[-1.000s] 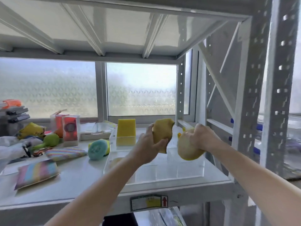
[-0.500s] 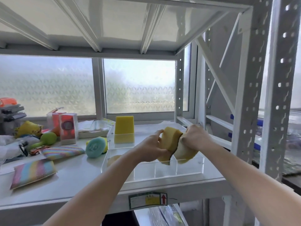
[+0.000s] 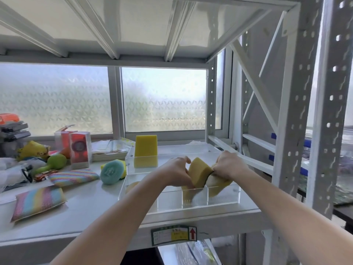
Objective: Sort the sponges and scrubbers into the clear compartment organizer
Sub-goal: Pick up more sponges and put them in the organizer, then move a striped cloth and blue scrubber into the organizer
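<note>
Head view: the clear compartment organizer (image 3: pixel 223 196) sits on the white shelf (image 3: pixel 91 211), under the frosted window; the left hand (image 3: pixel 176 174) grasps a tan sponge (image 3: pixel 198 172), tilted, its lower end down in a front compartment of the organizer; the right hand (image 3: pixel 228 165) grasps a second yellow sponge (image 3: pixel 217 185), which touches the first and dips into the compartment just to the right; a dark scrubbing edge shows where the two meet; a tall yellow sponge (image 3: pixel 146 145) stands upright in the organizer's back left compartment; a round teal scrubber (image 3: pixel 111 172) lies just left of the organizer; further left of the organizer lie two rainbow-striped sponges (image 3: pixel 73 176) (image 3: pixel 39 202); a green item (image 3: pixel 55 162) and red-printed boxes (image 3: pixel 80 150) lie behind them
</note>
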The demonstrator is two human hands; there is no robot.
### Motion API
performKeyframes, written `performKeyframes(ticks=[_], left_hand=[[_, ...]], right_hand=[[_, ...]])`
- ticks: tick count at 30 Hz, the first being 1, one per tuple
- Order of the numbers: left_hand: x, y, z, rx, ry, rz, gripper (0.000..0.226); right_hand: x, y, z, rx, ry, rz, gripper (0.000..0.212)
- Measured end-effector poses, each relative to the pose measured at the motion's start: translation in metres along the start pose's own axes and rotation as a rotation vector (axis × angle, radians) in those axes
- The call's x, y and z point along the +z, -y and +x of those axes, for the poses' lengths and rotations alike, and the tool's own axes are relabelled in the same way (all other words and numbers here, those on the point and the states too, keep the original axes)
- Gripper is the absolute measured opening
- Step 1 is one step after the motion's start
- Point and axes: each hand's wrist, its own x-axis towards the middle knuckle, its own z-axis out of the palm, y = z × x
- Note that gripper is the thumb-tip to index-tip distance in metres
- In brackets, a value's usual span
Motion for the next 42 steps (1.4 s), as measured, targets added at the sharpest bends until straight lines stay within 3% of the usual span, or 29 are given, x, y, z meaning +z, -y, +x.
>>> performKeyframes(ticks=[6,10,13,17,22,27,31,35,39,42], left_hand=[[-0.002,0.002,0.000,-0.020,0.052,-0.057,0.076],[-0.017,0.006,-0.006,-0.025,0.074,-0.122,0.075],[-0.037,0.014,-0.016,-0.023,-0.020,-0.152,0.058],[-0.072,0.048,-0.038,-0.101,-0.252,0.000,0.021],[-0.116,0.113,-0.084,-0.319,-0.388,0.051,0.028],[-0.145,0.177,-0.129,-0.493,-0.422,0.156,0.025],[-0.149,0.210,-0.147,-0.638,-0.284,0.286,0.053],[-0.139,0.228,-0.148,-0.635,-0.170,0.324,0.073],[-0.134,0.253,-0.141,-0.750,-0.198,0.283,0.108],[-0.132,0.258,-0.137,-0.745,-0.182,0.324,0.108]], right_hand=[[-0.007,-0.002,0.003,0.038,-0.002,0.070,0.024],[-0.022,0.006,-0.003,-0.004,-0.116,0.148,0.029],[-0.038,0.026,-0.012,-0.116,-0.206,0.228,0.028],[-0.046,0.079,-0.024,-0.360,-0.264,0.310,0.022],[-0.018,0.169,-0.039,-0.632,-0.172,0.294,0.020],[0.035,0.244,-0.036,-0.749,-0.022,0.048,0.035],[0.077,0.278,-0.027,-0.767,0.063,-0.276,0.049],[0.107,0.289,-0.009,-0.674,0.233,-0.447,0.076],[0.118,0.291,0.000,-0.656,0.275,-0.500,0.072],[0.118,0.292,0.000,-0.680,0.263,-0.488,0.064]])
